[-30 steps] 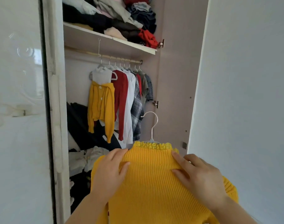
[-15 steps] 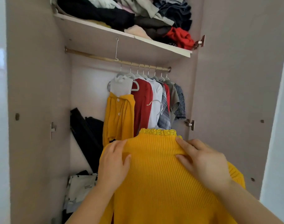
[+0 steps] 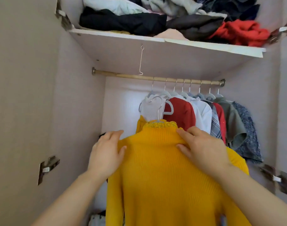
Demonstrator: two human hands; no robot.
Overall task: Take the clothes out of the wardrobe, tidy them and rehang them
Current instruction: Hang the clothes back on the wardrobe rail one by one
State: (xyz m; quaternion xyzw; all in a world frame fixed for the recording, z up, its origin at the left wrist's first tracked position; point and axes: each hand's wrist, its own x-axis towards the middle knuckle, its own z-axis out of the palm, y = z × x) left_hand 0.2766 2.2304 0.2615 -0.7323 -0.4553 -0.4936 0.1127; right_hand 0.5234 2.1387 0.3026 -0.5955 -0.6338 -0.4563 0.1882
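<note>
Inside of a wardrobe (image 3: pixel 172 66), pale mauve side panels (image 3: pixel 33 95) left and right, white shelf (image 3: pixel 116 36) overhead, brass-coloured rail (image 3: pixel 123 76) beneath, metal hinge plates (image 3: pixel 48 167) on both sides, soft light on far back panel (image 3: pixel 123 101)

Your mustard-yellow ribbed knit sweater (image 3: pixel 164 173) sits upright on a silver wire hanger (image 3: pixel 159 108), near centre, below the wooden rail (image 3: pixel 123 76).

A home wardrobe: clothes hung on a rail (image 3: pixel 155 78), more heaped on the shelf (image 3: pixel 172 42).

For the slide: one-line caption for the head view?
A yellow sweater on its hanger, gripped at the shoulders by left hand and right hand, hook below the rail.
</note>
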